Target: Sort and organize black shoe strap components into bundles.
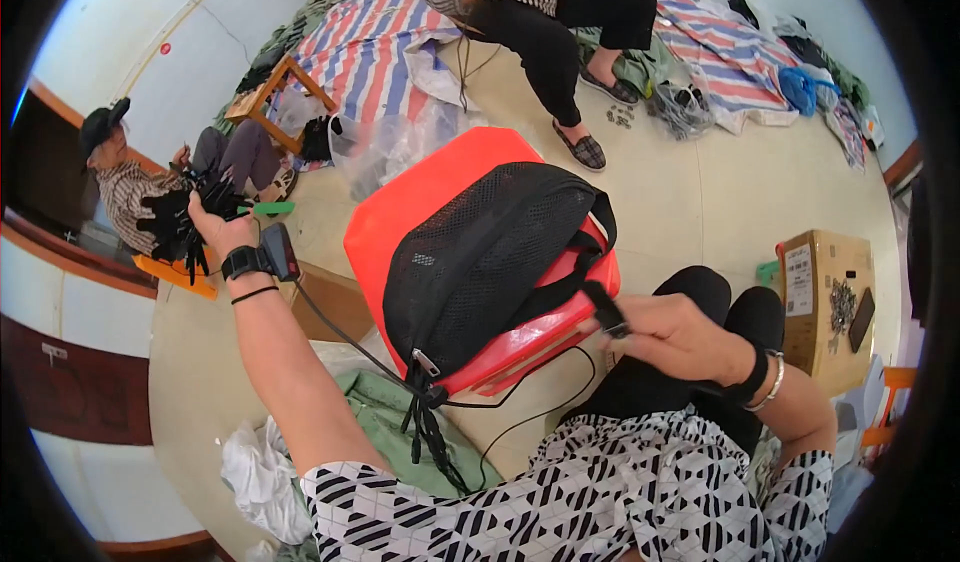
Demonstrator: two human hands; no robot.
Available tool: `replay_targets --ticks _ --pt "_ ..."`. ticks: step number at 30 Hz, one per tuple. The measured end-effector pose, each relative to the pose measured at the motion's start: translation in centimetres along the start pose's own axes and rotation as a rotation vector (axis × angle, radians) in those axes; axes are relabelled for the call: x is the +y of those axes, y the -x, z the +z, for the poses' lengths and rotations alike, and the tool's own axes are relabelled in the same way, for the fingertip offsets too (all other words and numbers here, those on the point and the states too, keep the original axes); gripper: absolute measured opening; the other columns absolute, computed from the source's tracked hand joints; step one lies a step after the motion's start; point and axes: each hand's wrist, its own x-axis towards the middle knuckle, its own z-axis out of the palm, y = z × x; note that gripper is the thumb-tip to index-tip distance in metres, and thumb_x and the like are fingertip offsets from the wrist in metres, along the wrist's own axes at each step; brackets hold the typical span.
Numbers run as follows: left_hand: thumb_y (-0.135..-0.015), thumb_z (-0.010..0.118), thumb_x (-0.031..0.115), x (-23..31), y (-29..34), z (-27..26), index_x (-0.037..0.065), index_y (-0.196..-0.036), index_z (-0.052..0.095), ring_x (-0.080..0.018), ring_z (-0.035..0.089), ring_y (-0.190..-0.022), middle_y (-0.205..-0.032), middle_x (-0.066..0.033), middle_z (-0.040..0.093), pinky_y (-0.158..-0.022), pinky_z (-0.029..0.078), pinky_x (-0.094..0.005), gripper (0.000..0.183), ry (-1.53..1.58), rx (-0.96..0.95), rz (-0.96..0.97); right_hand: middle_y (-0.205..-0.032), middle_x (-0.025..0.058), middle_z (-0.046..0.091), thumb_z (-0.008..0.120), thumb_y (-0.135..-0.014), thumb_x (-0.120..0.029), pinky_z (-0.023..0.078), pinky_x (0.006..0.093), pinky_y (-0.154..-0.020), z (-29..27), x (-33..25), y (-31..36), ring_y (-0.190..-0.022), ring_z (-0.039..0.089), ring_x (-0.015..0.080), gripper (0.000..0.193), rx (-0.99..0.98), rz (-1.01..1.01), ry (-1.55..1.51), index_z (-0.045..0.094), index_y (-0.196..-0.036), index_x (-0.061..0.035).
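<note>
A black mesh bag (490, 252) with a zip lies on a bright red flat-topped stand (400, 222) in front of me. My right hand (675, 334) is closed at the stand's right edge, pinching a short black strap (604, 310). That strap sits by the bag's webbing; whether the two are joined I cannot tell. Out to the left, my left hand (222, 226) is closed on a bunch of black straps (190, 224), whose loose ends fan out. Black cords (428, 437) hang from the bag's near corner, beside the zip pull.
A person (135, 177) in a cap sits at left; another (545, 32) sits beyond the stand. A cardboard box (828, 307) bearing small metal parts and a dark phone-like slab stands at right. Striped sheets (370, 42), a wooden stool (285, 102) and green cloth (400, 412) surround me.
</note>
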Motion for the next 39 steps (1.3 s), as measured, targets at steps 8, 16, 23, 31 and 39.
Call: replay_targets --ticks 8,16,23,31,39 --pt "-0.078 0.057 0.034 0.8 -1.8 -2.0 -0.007 -0.13 0.032 -0.0294 0.049 -0.114 -0.127 -0.0234 0.046 -0.098 0.034 -0.0412 0.071 0.487 -0.426 -0.214 -0.09 0.0086 0.062 0.05 -0.089 -0.009 0.047 0.0234 -0.07 -1.5 1.2 4.4 -0.075 0.058 0.01 0.02 0.169 0.263 -0.261 0.061 -0.1 0.0035" --pt "-0.076 0.062 0.034 -0.6 -3.1 -4.4 0.008 -0.123 0.046 -0.0321 0.048 -0.11 -0.122 -0.0127 0.049 -0.094 0.035 -0.0603 0.056 0.393 -0.4 -0.192 -0.083 0.0049 0.062 0.048 -0.089 -0.012 0.046 0.022 -0.065 -3.2 1.9 5.8 -0.067 0.057 0.0093 0.021 0.306 0.411 -0.226 0.063 -0.091 0.0026" --pt "-0.068 0.07 0.034 -0.7 -2.8 -5.6 0.014 -0.123 0.048 -0.0303 0.035 -0.119 -0.127 -0.0089 0.043 -0.095 0.028 -0.0654 0.062 0.304 -0.055 -0.001 -0.084 0.0058 0.063 0.047 -0.09 -0.018 0.045 0.0209 -0.062 -4.6 3.2 6.4 -0.066 0.057 0.0088 0.026 0.395 0.458 -0.175 0.063 -0.09 0.0023" --pt "-0.075 0.058 0.043 -1.3 -1.5 -4.6 0.011 -0.121 0.052 -0.0238 0.049 -0.107 -0.123 -0.0056 0.053 -0.091 0.029 -0.0577 0.057 0.147 -0.08 -0.123 -0.083 0.0058 0.064 0.047 -0.09 -0.02 0.044 0.0204 -0.061 -5.2 3.8 6.7 -0.065 0.057 0.0083 0.028 0.387 0.512 -0.185 0.063 -0.089 0.0032" --pt "-0.076 0.062 0.033 -2.0 -3.9 -4.5 0.002 -0.125 0.044 -0.0279 0.046 -0.115 -0.122 -0.0127 0.052 -0.095 0.036 -0.0487 0.061 0.36 -0.334 -0.178 -0.083 0.0092 0.065 0.046 -0.091 -0.019 0.046 0.0215 -0.061 -5.7 4.9 8.1 -0.061 0.058 0.0097 0.028 0.452 0.492 -0.218 0.062 -0.086 0.0032"
